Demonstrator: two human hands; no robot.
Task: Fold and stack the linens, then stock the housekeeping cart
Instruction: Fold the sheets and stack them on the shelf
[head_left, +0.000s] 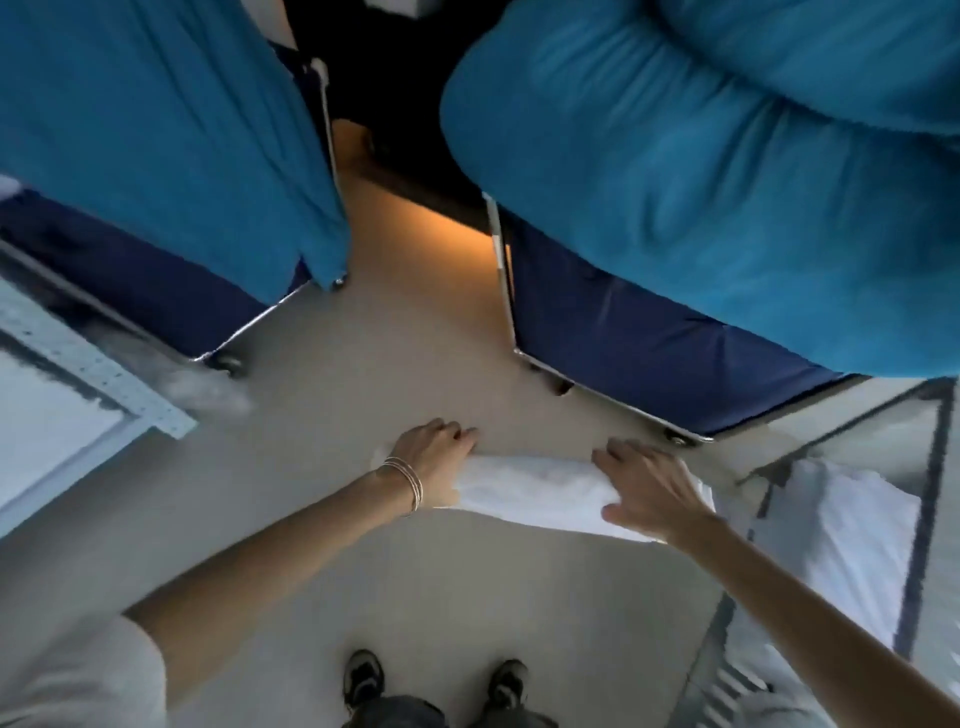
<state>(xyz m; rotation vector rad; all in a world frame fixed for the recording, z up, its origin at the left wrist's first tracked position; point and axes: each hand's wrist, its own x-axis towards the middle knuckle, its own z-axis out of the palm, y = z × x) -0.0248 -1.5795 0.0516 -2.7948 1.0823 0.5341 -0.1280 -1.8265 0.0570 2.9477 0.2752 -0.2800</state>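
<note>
Left hand (434, 457) and right hand (649, 488) grip the folded white towel (535, 491) by its ends — keep it level, edges aligned.

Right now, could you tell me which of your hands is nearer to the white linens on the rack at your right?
Right. My right hand holds the folded towel beside the rack's white linens; my left hand grips the towel's far end, farther away.

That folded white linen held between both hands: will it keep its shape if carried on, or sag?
The white linen is probably floppy: it is soft cloth, held up at both ends by the left hand and right hand. Its middle looks unsupported, so it may droop. Likely light and not fragile.
</note>
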